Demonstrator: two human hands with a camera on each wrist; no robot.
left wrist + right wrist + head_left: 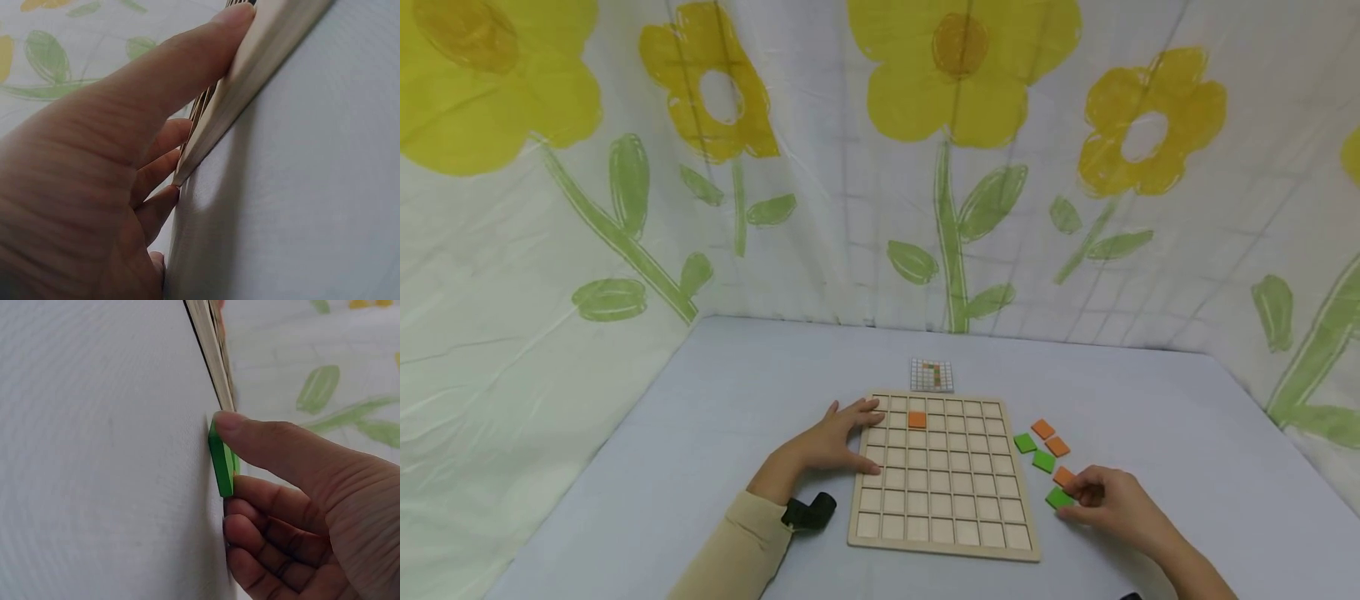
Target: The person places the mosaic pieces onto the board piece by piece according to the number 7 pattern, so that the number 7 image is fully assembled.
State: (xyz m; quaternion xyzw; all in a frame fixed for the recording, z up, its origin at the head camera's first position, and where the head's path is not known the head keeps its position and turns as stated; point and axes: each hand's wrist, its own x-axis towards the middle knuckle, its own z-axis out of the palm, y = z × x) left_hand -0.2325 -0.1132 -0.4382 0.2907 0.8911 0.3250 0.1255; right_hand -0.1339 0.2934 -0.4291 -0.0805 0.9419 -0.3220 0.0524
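Observation:
A wooden grid board (943, 553) lies on the table, with one orange tile (917, 420) in a cell near its upper left. My left hand (831, 439) rests along the board's left edge, thumb and fingertips spread over the rim. To the right of the board, my right hand (1108, 504) pinches a green tile (221, 459) between thumb and index finger, low over the tabletop. Close by its fingertips is an orange tile (1063, 476), partly covered by the hand. In the left wrist view, the thumb (206, 47) lies on the board's wooden edge.
Beyond the right hand lie two green tiles (1043, 461) and two orange tiles (1057, 447), beside the board's right edge. A small card with a coloured grid pattern (932, 375) sits behind the board. A flower-printed curtain (820, 250) hangs behind the table.

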